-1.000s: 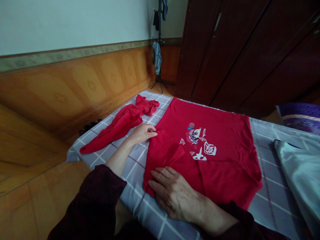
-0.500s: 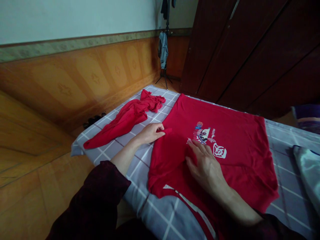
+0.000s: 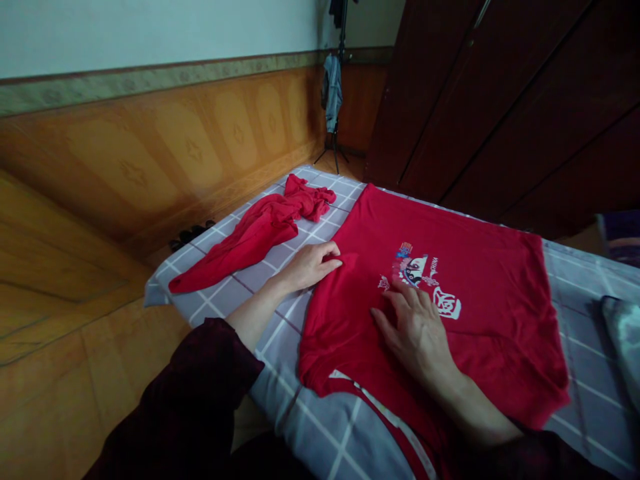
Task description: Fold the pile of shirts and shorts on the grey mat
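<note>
A red T-shirt [image 3: 490, 250] with a printed mask picture and white lettering lies spread in front of me, its collar towards my body. At its left edge my left hand [image 3: 317, 265] pinches a small fold of the fabric between thumb and fingers. My right hand [image 3: 423, 333] rests palm down on the chest part, just below the print, with thumb and fingers apart. Part of the shirt beneath my right forearm is hidden.
A checked grey bedsheet [image 3: 320, 427] covers the bed. Left of the shirt lies a crumpled red garment [image 3: 260, 230]. A pale shiny item [image 3: 623, 333] is at the right edge. Beyond stand a clothes rack [image 3: 336, 143] and a dark wardrobe [image 3: 475, 127].
The view has shifted slightly. Under my right hand, the cloth bunched between thumb and fingers now lies flatter. My left hand keeps its pinch at the shirt's edge.
</note>
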{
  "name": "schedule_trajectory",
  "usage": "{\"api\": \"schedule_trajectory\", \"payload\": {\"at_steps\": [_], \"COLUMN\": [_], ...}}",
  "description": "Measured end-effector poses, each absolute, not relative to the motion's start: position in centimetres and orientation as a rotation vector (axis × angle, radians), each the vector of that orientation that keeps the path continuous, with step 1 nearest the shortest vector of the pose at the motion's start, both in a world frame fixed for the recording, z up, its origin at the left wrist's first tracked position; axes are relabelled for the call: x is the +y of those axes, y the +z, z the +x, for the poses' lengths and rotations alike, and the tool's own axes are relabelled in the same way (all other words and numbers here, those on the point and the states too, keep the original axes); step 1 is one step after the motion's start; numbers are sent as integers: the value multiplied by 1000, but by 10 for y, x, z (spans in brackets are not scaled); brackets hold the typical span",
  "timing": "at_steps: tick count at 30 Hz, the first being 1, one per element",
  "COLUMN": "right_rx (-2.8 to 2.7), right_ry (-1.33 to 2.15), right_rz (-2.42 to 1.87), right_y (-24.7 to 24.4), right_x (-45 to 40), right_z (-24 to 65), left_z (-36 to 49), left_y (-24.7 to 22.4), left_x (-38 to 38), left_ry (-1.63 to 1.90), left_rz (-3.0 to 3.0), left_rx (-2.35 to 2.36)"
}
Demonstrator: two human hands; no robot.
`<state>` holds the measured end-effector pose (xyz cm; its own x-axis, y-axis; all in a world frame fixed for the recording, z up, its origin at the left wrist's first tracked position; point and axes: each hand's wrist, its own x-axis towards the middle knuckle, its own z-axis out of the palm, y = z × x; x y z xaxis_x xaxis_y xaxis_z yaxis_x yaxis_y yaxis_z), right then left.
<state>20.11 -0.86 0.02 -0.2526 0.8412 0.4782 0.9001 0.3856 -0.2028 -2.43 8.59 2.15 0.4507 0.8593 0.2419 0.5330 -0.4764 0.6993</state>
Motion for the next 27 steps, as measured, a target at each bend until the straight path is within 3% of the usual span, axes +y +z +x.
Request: {"api": "schedule_trajectory", "payload": {"at_steps": [5, 14, 21, 27], "right_rx": [-2010, -2071, -2047, -2025], "right_ry": [10, -190, 33, 21], "right_rz": [-1458, -1680, -1518, -1546], "right_y": [0, 1, -2, -1], "right_x": [-7, -4, -6, -6], "right_z": [204, 212, 207, 207], "left_z": [-25, -27, -33, -36], "left_y": [21, 19, 22, 26], "left_x": [86, 87, 90, 89], "left_ry": [814, 615, 666, 728], "left_rz": [2177, 2310, 2297, 2316], "left_rx": [1196, 1426, 1344, 1419]}}
